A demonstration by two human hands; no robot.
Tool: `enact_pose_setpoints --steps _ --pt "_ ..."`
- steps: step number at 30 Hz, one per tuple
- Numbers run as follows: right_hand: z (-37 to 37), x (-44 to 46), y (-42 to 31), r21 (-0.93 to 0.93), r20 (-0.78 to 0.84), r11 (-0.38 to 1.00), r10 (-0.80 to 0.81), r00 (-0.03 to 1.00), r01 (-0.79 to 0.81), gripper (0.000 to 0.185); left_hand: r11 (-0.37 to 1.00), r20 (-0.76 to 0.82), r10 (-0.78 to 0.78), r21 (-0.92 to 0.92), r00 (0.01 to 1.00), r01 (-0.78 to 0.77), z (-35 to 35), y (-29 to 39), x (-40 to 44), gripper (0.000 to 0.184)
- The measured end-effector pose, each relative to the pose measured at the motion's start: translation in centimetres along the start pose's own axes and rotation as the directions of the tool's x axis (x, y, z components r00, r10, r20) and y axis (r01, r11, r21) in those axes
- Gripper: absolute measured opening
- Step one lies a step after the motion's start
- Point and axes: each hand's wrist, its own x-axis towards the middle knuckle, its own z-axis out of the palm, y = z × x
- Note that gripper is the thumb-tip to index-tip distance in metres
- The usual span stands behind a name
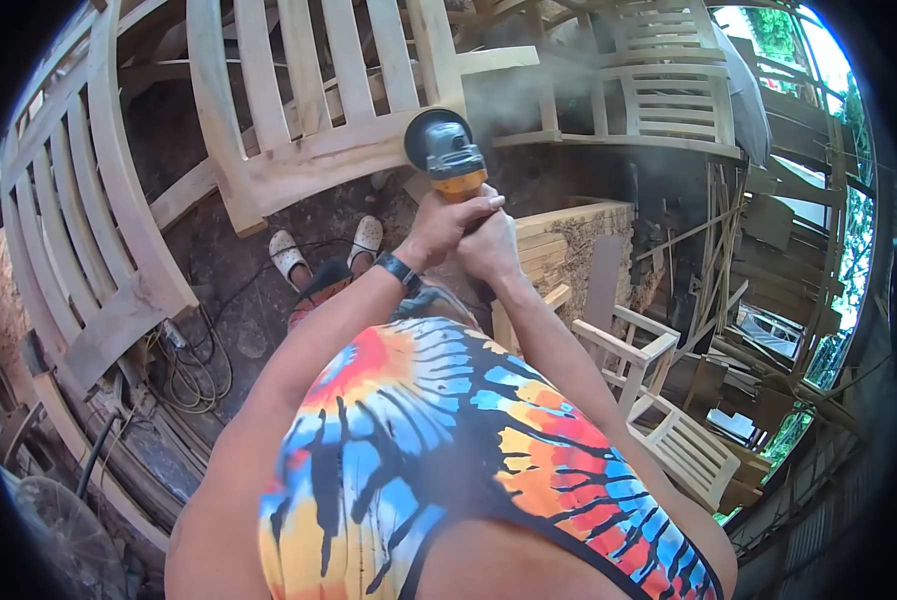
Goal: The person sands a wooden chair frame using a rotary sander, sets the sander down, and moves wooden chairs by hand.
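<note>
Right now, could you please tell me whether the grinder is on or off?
Most likely on: a dust cloud hangs beside the disc of the grinder, though one picture cannot confirm spin.

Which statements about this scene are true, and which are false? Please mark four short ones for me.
1. The left hand and the right hand both hold the angle grinder. True.
2. The dark wristband is on the right wrist. False: it is on the left wrist.
3. In this view, the grinder's black disc overlaps the slatted wooden panel. True.
4. The clogs are black. False: they are whitish.
</note>
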Motion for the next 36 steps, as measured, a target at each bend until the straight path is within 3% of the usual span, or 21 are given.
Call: enact_pose_setpoints --steps 6,7,15,20,22,25,27,28,30,33,34,36 --pt "0.2 -0.6 -0.3 -0.005 -0.037 1.0 0.014 0.999 -0.014 0.037 0.999 0.044 -0.052 -0.005 0.998 0.053 -0.1 0.1 -0.2 0.02" --pt "0.5 -0.6 -0.7 -0.027 -0.029 1.0 0.015 0.999 -0.016 0.037 0.999 -0.02 -0.01 -0.035 1.0 0.009 -0.2 0.1 -0.6 0.022" --pt "0.0 -0.5 1.3 0.025 -0.074 0.999 0.023 0.997 -0.022 0.038 0.999 0.081 -0.04 0.029 0.996 0.037 0.9 -0.7 0.8 0.023" --pt "2.9 -0.8 -2.1 0.112 -0.036 0.994 -0.015 0.999 0.018 0.034 0.997 -0.082 0.017 0.072 0.996 -0.011 -2.6 1.3 -1.9 0.022" --pt "4.6 -0.4 -1.9 0.028 0.066 0.999 0.035 0.997 -0.037 0.036 1.0 -0.094 -0.022 0.001 0.995 0.023 -4.2 1.9 -2.6 0.022" --pt "4.4 -0.2 -2.0 0.071 0.034 0.997 0.005 0.999 -0.008 0.036 1.0 -0.081 -0.019 0.003 0.997 0.02 -4.3 2.5 -2.7 0.02" --pt "4.3 0.5 0.0 0.05 0.009 0.999 -0.015 1.0 0.014 0.038 0.999 -0.047 -0.037 0.021 0.998 0.038 -3.1 2.2 -1.5 0.019" --pt "3.3 0.8 0.5 0.051 0.016 0.997 0.055 0.998 -0.056 0.038 0.999 -0.03 -0.043 0.028 0.999 0.044 -2.4 1.7 -0.5 0.019" --pt "0.9 1.2 0.7 -0.003 -0.068 0.999 -0.033 0.997 0.033 0.04 0.999 0.028 -0.049 0.024 0.998 0.049 -0.5 1.0 1.3 0.019" --pt "-1.7 1.5 1.4 0.009 -0.2 1.0 -0.01 0.98 0.012 0.042 0.995 0.127 -0.085 0.056 0.988 0.078 2.5 0.5 3.8 0.019" --pt "-3.2 1.6 1.7 -0.015 -0.2 0.997 0.07 0.977 -0.075 0.04 0.994 0.168 -0.091 0.067 0.982 0.08 3.5 0.4 4.6 0.02" --pt "-3.9 1.8 1.7 0.06 -0.248 0.997 -0.036 0.968 0.053 0.039 0.991 0.189 -0.035 0.135 0.981 0.01 4.4 0.6 4.9 0.02"
